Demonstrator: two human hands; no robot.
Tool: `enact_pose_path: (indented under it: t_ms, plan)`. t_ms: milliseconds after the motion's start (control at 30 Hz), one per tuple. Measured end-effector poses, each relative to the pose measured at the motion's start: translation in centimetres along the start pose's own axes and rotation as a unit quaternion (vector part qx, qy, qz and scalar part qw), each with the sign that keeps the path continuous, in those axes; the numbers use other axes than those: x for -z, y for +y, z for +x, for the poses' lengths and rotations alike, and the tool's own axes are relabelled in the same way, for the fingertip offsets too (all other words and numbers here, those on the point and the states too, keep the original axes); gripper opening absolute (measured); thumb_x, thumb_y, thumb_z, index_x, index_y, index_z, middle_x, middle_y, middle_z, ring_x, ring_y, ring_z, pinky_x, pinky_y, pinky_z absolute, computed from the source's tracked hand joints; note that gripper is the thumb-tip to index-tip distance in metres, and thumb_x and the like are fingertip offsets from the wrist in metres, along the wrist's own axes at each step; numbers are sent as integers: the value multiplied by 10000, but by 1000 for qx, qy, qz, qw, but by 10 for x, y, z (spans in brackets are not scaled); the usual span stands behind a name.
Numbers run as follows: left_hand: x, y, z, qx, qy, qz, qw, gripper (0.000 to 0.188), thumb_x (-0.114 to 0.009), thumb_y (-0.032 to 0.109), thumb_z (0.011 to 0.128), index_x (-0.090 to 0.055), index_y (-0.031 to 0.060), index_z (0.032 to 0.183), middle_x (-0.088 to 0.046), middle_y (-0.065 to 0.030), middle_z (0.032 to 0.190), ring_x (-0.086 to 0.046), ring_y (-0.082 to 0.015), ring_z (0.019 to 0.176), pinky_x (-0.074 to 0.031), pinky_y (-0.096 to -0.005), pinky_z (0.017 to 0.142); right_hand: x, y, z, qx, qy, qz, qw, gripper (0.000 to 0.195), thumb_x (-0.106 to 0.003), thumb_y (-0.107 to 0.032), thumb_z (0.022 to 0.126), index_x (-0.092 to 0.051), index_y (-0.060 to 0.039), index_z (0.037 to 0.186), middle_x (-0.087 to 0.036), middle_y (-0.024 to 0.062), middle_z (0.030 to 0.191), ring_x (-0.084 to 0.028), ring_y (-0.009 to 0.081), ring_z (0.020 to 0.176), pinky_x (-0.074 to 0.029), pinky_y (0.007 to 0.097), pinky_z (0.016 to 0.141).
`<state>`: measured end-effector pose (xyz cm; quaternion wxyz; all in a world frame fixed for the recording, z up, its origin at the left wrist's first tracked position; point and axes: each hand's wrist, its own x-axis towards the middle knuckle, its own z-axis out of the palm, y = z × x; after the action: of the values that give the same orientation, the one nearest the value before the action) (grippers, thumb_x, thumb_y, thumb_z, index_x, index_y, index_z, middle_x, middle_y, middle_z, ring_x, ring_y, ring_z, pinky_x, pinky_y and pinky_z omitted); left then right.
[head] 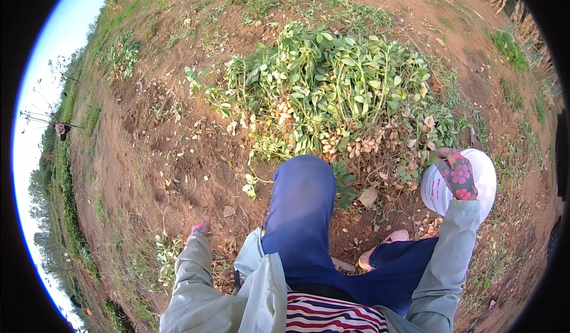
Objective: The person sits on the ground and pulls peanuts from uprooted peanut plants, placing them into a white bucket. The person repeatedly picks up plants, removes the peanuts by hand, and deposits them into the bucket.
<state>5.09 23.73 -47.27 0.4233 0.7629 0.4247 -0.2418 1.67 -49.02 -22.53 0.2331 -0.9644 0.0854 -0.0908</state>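
Note:
At the right, my right hand, in a dark glove with pink flowers, is shut on the rim of a white plastic bucket. Its fingers bend over the side facing the plants, and the bucket bears printed writing. My left hand is low on the left, out to the side above bare soil. Only a small gloved part of it shows past the sleeve, so its fingers are unclear. Before my knees lies a heap of pulled peanut plants. Clusters of peanut pods show along its near edge.
Brown soil with scattered leaves surrounds the heap. A small leafy plant is beside my left sleeve. My pink shoe rests near the bucket. Dry stalks stand at the upper right; a green crop row runs along the left.

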Motion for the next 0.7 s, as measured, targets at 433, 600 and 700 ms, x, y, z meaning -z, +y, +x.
enact_pose_path:
  t_ms: [433, 600, 700]
  plan:
    - [-183, 237, 82, -285, 31, 156, 945, 668, -463, 606, 778, -498, 101, 1214, -473, -207, 1221, -396, -273, 1193, -303, -335, 980, -29, -26, 39, -12, -160, -48, 986, 243, -575, -108, 752, -567, -43, 986, -577, 129, 963, -561, 292, 896, -449, 328, 772]
    - [-178, 265, 137, -314, -6, 192, 930, 781, -436, 682, 742, -421, 113, 1277, -335, -224, 1332, -309, -307, 1253, -234, -314, 1033, -49, -3, 48, -27, -180, -19, 983, 225, -578, -79, 741, -560, -34, 961, -577, 121, 911, -576, 271, 816, -458, 319, 715]
    - [-185, 278, 164, -306, -5, 191, 932, 733, -430, 669, 754, -427, 155, 1277, -330, -221, 1336, -310, -308, 1252, -230, -314, 1036, -51, -5, 62, -69, -192, -5, 979, 228, -577, -67, 737, -559, -33, 962, -576, 122, 908, -577, 266, 799, -460, 315, 703]
